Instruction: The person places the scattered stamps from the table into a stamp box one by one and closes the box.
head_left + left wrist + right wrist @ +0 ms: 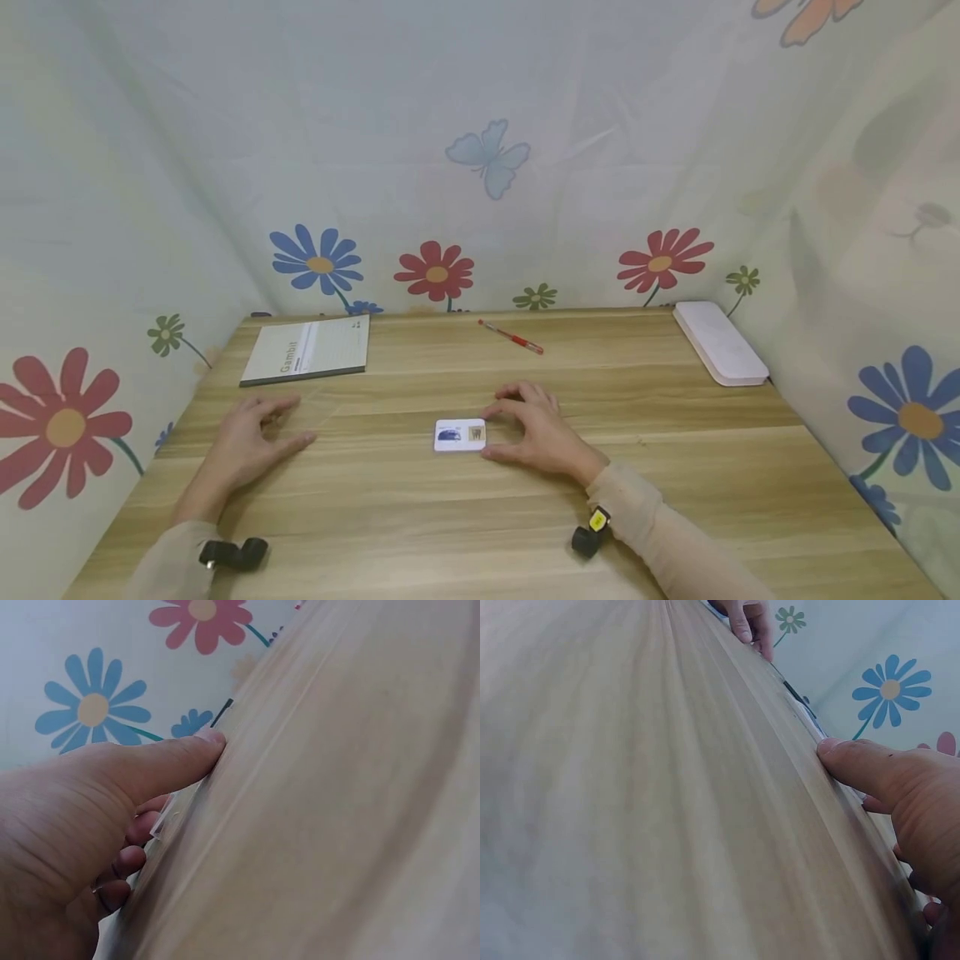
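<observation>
A small white card [461,436] with a blue picture and a tan square lies flat on the wooden table in the head view. My right hand [536,433] rests at its right end, thumb at the near corner and index finger at the far one, pinching it between them. Farther left, my left hand [251,442] lies low over the table, thumb and index finger spread apart. Beside its fingers in the left wrist view shows the edge of a thin clear plastic piece [160,823]; most of that piece is hidden or too faint to make out.
A notebook [330,348] marked "Gambit" lies at the back left of the table [420,517]. A red pen [517,339] lies at the back middle. At the back right sits a pale pink case [720,343]. Flowered cloth [525,217] walls surround the table.
</observation>
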{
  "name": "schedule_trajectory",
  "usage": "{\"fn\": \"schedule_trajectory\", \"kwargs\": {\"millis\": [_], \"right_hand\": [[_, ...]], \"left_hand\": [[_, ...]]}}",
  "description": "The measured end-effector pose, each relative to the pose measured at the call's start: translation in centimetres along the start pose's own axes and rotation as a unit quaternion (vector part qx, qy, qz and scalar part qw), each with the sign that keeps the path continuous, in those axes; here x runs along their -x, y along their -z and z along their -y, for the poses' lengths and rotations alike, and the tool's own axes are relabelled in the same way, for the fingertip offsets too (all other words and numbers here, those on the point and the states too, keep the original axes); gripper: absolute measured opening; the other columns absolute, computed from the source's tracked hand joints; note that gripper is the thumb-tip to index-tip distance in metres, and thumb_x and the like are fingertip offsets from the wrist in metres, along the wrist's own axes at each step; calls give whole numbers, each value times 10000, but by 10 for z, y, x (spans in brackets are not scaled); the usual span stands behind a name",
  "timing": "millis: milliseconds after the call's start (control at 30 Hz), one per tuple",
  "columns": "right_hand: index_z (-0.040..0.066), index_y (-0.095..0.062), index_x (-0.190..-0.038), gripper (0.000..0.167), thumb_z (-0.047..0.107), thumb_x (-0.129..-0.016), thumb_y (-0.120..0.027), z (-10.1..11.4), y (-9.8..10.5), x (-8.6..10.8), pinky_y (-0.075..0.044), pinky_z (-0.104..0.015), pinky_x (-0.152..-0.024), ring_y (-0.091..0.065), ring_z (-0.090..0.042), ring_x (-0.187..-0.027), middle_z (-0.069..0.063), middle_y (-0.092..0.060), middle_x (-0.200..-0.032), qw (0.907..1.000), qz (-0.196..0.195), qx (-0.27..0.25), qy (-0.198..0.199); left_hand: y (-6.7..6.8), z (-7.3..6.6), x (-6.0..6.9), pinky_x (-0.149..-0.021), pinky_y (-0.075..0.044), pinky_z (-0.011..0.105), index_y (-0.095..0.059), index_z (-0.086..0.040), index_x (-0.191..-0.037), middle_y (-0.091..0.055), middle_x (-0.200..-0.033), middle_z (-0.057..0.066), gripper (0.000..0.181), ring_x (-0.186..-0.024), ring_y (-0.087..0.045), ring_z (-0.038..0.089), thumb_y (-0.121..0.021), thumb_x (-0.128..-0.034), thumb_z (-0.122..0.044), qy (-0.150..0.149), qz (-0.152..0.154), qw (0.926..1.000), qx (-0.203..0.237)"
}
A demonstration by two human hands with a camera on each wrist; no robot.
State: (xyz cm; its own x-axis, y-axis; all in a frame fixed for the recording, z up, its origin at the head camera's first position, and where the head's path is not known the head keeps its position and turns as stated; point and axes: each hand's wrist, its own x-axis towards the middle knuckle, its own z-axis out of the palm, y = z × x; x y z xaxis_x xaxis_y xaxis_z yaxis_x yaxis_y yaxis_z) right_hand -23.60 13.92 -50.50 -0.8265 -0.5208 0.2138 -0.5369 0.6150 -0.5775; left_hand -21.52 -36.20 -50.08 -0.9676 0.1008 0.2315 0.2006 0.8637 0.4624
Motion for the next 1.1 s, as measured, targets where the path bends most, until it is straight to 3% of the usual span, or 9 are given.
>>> {"fn": "schedule_trajectory", "kwargs": {"millis": [133,467,633,867,1100], "right_hand": [[347,-777,-1326,507,547,-886,-929,-1,1,0,-239,-617,-1237,-406,-297,-1489,-50,-551,-1556,10000,-7,-22,15],[352,-775,-1331,511,551,-887,-929,-1,1,0,-238,-608,-1233,-403,-295,-1490,-51,-550,-1559,10000,6,3,18],[350,-773,-1337,514,557,-891,-923,-2,1,0,-233,-614,-1238,-409,-294,-1490,-56,-551,-1559,10000,21,-14,31],[351,-778,-1330,507,556,-891,-924,-2,1,0,-233,-621,-1235,-408,-292,-1490,-52,-554,-1552,10000,-2,-29,24],[354,-774,-1330,506,553,-890,-925,-1,1,0,-239,-619,-1226,-414,-289,-1486,-53,-554,-1552,10000,15,-29,20]], "left_hand": [[1,-1,0,-947,-506,611,-702,-26,-1459,-664,-1229,207,770,-1114,-630,406,-954,-880,-466,-36,-14,10000,86],[5,-6,2,-942,-513,578,-750,-79,-1383,-679,-1258,209,648,-1133,-644,407,-963,-843,-368,51,212,9997,146],[3,-9,3,-956,-514,568,-751,-98,-1376,-685,-1256,181,644,-1133,-645,387,-952,-800,-304,13,149,9998,125],[0,-15,0,-988,-497,564,-745,-87,-1379,-722,-1286,173,662,-1152,-639,366,-928,-770,-271,-210,88,9997,129],[-1,-38,-9,-968,-526,567,-734,-87,-1372,-740,-1258,144,644,-1138,-664,366,-941,-783,-245,-589,119,9975,384]]}}
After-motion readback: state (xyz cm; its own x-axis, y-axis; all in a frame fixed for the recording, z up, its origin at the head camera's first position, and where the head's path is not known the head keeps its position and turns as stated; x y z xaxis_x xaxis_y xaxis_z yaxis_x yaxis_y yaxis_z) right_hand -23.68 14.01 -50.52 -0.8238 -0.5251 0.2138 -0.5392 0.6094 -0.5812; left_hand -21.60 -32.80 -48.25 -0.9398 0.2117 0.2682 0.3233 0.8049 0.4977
